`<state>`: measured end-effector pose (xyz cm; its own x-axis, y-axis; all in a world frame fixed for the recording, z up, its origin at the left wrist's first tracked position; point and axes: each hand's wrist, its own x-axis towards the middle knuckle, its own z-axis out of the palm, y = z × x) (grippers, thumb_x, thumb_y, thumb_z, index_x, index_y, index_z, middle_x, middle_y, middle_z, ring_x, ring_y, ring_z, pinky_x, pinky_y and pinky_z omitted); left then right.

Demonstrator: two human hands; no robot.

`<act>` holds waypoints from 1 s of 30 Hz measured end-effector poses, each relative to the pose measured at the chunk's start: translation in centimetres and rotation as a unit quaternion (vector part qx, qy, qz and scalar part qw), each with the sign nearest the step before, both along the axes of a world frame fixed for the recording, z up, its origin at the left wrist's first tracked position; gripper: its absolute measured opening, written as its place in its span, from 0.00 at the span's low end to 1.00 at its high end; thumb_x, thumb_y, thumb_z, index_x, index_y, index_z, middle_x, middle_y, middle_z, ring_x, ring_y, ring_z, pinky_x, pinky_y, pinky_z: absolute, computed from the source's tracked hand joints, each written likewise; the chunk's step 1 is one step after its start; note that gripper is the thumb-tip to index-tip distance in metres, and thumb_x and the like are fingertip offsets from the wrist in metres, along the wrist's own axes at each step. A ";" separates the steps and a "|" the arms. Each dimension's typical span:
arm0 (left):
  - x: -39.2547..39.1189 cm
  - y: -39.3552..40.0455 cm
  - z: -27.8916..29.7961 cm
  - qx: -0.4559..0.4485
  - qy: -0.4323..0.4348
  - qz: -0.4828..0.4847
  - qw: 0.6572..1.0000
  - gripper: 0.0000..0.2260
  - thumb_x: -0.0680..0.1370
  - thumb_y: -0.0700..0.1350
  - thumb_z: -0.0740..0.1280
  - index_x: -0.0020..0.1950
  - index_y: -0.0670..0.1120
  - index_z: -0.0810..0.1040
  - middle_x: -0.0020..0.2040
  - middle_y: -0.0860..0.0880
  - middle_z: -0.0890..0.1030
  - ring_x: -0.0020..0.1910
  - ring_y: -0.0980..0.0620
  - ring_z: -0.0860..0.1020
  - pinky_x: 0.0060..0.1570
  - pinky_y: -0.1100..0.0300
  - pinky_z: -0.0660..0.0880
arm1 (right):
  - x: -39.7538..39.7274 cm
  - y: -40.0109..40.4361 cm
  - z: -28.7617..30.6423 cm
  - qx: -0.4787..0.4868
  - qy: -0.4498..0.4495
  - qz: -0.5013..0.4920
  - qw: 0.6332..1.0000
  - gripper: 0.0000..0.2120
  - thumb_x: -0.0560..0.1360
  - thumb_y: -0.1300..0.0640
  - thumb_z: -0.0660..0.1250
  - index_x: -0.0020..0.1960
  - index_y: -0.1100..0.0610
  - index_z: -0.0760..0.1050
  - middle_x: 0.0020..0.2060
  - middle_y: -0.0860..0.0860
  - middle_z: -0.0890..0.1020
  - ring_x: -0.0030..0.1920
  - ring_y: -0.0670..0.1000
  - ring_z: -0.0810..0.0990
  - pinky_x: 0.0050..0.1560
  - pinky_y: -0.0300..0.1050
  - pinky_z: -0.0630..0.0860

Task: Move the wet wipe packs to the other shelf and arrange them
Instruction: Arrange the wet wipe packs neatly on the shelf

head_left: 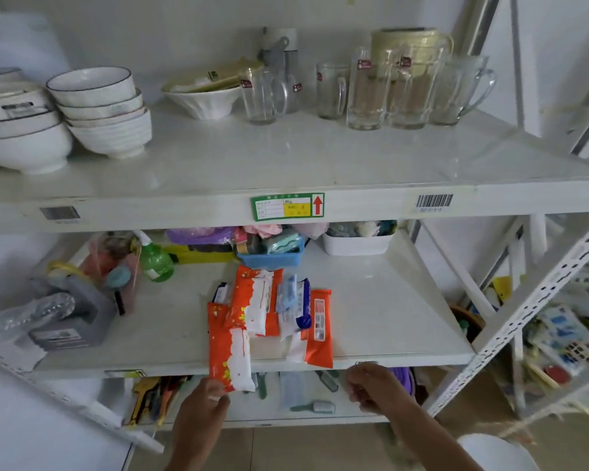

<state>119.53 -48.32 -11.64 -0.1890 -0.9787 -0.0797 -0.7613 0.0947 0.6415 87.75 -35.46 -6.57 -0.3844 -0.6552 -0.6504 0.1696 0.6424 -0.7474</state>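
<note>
Orange-and-white plastic wet wipe pack (pixel 231 355) overhangs the front edge of the white middle shelf board (pixel 381 321); the left hand (pixel 201 409) pinches its lower end, probably to draw it clear. The right hand (pixel 371 389), blurred below that edge, holds nothing discernible; its finger position cannot be determined. The remaining orange, blue and white packs (pixel 286 307) lie heaped behind the edge, at mid-board.

Orange-and-white wipe packs (pixel 249 300), one blue-and-white pack (pixel 295 300), blue basket (pixel 272 258).

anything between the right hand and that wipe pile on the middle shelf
Nothing visible: the right hand is just below the shelf edge, and the wipe packs lie close above it, some overhanging the edge.
</note>
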 end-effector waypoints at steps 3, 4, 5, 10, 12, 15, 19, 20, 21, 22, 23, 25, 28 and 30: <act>-0.6 -3.7 0.1 -0.010 0.019 0.023 1.000 0.04 0.79 0.47 0.69 0.51 0.49 0.77 0.49 0.49 0.86 0.43 0.53 0.83 0.38 0.62 0.77 | 0.1 -2.2 0.1 0.005 -0.001 0.011 1.000 0.05 0.77 0.61 0.66 0.42 0.58 0.77 0.30 0.54 0.81 0.28 0.50 0.76 0.28 0.38 0.67; -0.9 -4.9 0.2 -0.006 0.019 0.031 0.999 0.07 0.79 0.51 0.69 0.52 0.49 0.77 0.49 0.50 0.85 0.43 0.52 0.83 0.37 0.61 0.78 | 0.0 -3.0 -0.1 0.004 -0.001 0.011 1.000 0.05 0.77 0.62 0.66 0.43 0.58 0.77 0.30 0.54 0.81 0.26 0.49 0.76 0.27 0.39 0.67; -1.2 -6.3 0.2 -0.004 0.015 0.035 0.999 0.11 0.79 0.56 0.68 0.52 0.49 0.76 0.48 0.51 0.84 0.42 0.52 0.84 0.35 0.61 0.78 | 0.1 -3.9 0.1 0.007 0.005 0.011 1.000 0.04 0.77 0.62 0.65 0.44 0.59 0.77 0.29 0.54 0.81 0.26 0.49 0.76 0.28 0.39 0.68; -2.1 -12.0 -1.4 0.018 -0.066 0.025 0.997 0.29 0.70 0.71 0.66 0.53 0.46 0.71 0.47 0.47 0.77 0.43 0.48 0.80 0.39 0.55 0.78 | -0.9 -9.4 -0.6 0.010 0.063 -0.009 0.998 0.03 0.78 0.65 0.67 0.46 0.59 0.76 0.30 0.54 0.83 0.26 0.51 0.81 0.29 0.41 0.73; -2.4 -12.7 -1.5 0.046 -0.068 0.039 0.996 0.31 0.69 0.70 0.70 0.55 0.45 0.70 0.49 0.46 0.78 0.44 0.45 0.80 0.41 0.52 0.80 | -0.8 -10.7 -1.2 0.034 0.090 0.002 0.995 0.02 0.77 0.60 0.69 0.47 0.56 0.76 0.37 0.56 0.86 0.31 0.53 0.83 0.31 0.42 0.74; -2.9 -13.0 -1.7 0.085 -0.061 0.043 0.994 0.26 0.71 0.67 0.71 0.52 0.47 0.73 0.45 0.49 0.82 0.40 0.47 0.82 0.43 0.52 0.81 | -0.6 -12.0 -1.9 0.071 0.110 0.013 0.991 0.09 0.77 0.53 0.71 0.53 0.56 0.76 0.47 0.58 0.86 0.39 0.54 0.84 0.35 0.44 0.78; -3.1 -13.3 -1.8 0.094 -0.075 0.043 0.992 0.24 0.71 0.67 0.71 0.49 0.47 0.79 0.44 0.48 0.85 0.38 0.49 0.82 0.40 0.56 0.79 | -1.2 -12.8 -3.4 0.112 0.189 0.029 0.975 0.16 0.78 0.49 0.67 0.57 0.61 0.78 0.47 0.54 0.84 0.44 0.53 0.84 0.45 0.48 0.83; -3.1 -13.2 -1.6 0.105 -0.073 0.048 0.991 0.24 0.71 0.67 0.71 0.50 0.46 0.80 0.45 0.47 0.86 0.39 0.49 0.83 0.38 0.57 0.79 | -1.1 -12.9 -3.5 0.108 0.200 0.018 0.974 0.17 0.78 0.48 0.67 0.57 0.60 0.78 0.46 0.54 0.84 0.43 0.53 0.84 0.45 0.48 0.83; -3.1 -13.4 -1.6 0.114 -0.070 0.050 0.990 0.24 0.72 0.67 0.71 0.50 0.46 0.81 0.45 0.47 0.86 0.39 0.48 0.83 0.38 0.58 0.78 | -1.0 -13.1 -3.9 0.097 0.210 0.007 0.973 0.18 0.78 0.46 0.67 0.57 0.60 0.77 0.47 0.53 0.83 0.43 0.53 0.83 0.43 0.47 0.82; -3.2 -13.5 -1.2 0.123 -0.066 0.054 0.989 0.24 0.72 0.66 0.71 0.50 0.45 0.81 0.45 0.47 0.86 0.39 0.48 0.82 0.38 0.58 0.77 | -0.9 -13.4 -4.0 0.094 0.214 0.000 0.972 0.19 0.77 0.43 0.67 0.58 0.58 0.76 0.48 0.53 0.83 0.43 0.53 0.84 0.43 0.47 0.81; -3.2 -13.7 -1.0 0.125 -0.060 0.055 0.989 0.23 0.72 0.65 0.72 0.50 0.44 0.82 0.45 0.47 0.85 0.39 0.48 0.81 0.38 0.58 0.76 | -0.8 -13.7 -4.3 0.083 0.219 -0.003 0.972 0.21 0.77 0.40 0.66 0.57 0.57 0.75 0.48 0.52 0.84 0.44 0.52 0.84 0.44 0.47 0.82; -2.9 -13.7 -0.1 0.123 -0.049 0.071 0.989 0.22 0.73 0.63 0.73 0.50 0.44 0.82 0.44 0.46 0.84 0.40 0.47 0.80 0.40 0.57 0.74 | -0.8 -14.6 -5.2 0.074 0.230 0.002 0.970 0.27 0.74 0.31 0.62 0.54 0.55 0.77 0.45 0.51 0.85 0.42 0.51 0.84 0.45 0.49 0.83; -2.0 -13.4 0.8 0.090 -0.028 0.105 0.990 0.22 0.73 0.61 0.73 0.51 0.42 0.82 0.45 0.44 0.85 0.40 0.45 0.79 0.43 0.54 0.75 | -0.7 -15.3 -5.3 0.097 0.279 0.011 0.955 0.29 0.73 0.28 0.58 0.51 0.53 0.76 0.42 0.50 0.84 0.39 0.51 0.83 0.41 0.47 0.81; -1.4 -13.1 1.4 0.069 -0.013 0.116 0.991 0.21 0.74 0.60 0.73 0.51 0.42 0.82 0.46 0.43 0.85 0.40 0.45 0.80 0.44 0.54 0.75 | -0.6 -15.5 -5.0 0.108 0.296 0.014 0.949 0.26 0.74 0.30 0.61 0.52 0.53 0.75 0.43 0.50 0.83 0.40 0.52 0.84 0.41 0.48 0.81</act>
